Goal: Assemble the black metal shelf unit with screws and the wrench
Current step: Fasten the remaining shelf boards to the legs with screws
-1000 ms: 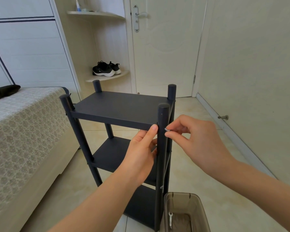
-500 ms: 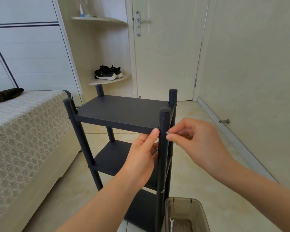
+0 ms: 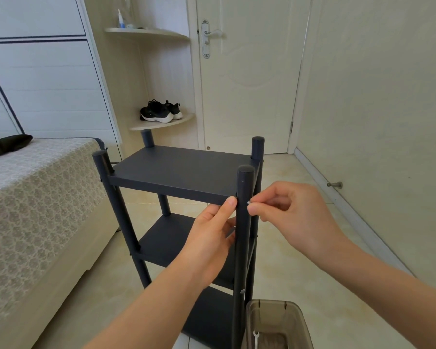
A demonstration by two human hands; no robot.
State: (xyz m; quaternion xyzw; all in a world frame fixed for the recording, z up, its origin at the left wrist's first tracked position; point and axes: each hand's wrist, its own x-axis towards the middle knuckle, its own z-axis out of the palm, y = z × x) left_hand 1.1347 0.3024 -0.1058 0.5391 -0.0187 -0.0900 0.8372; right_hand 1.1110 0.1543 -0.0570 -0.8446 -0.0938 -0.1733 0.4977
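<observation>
The black metal shelf unit (image 3: 181, 170) stands upright on the tiled floor with three shelves and four round posts. My left hand (image 3: 212, 230) grips the front edge of the top shelf beside the near right post (image 3: 243, 222), thumb on the shelf's face, fingers underneath. My right hand (image 3: 290, 212) pinches a small silver screw (image 3: 249, 202) against the right side of that post, level with the top shelf. A small silver wrench (image 3: 256, 337) lies in the tinted bin at the bottom.
A translucent brown plastic bin (image 3: 277, 321) stands on the floor by the near right post. A bed (image 3: 35, 197) with a patterned cover is close on the left. Behind are a closed door (image 3: 247, 84), corner shelves with black shoes (image 3: 160, 112), and a wall doorstop (image 3: 335, 184).
The view has tilted slightly upward, so the shelf sits lower in frame. My right hand has brought the screw against the post; my left hand keeps its hold on the top shelf.
</observation>
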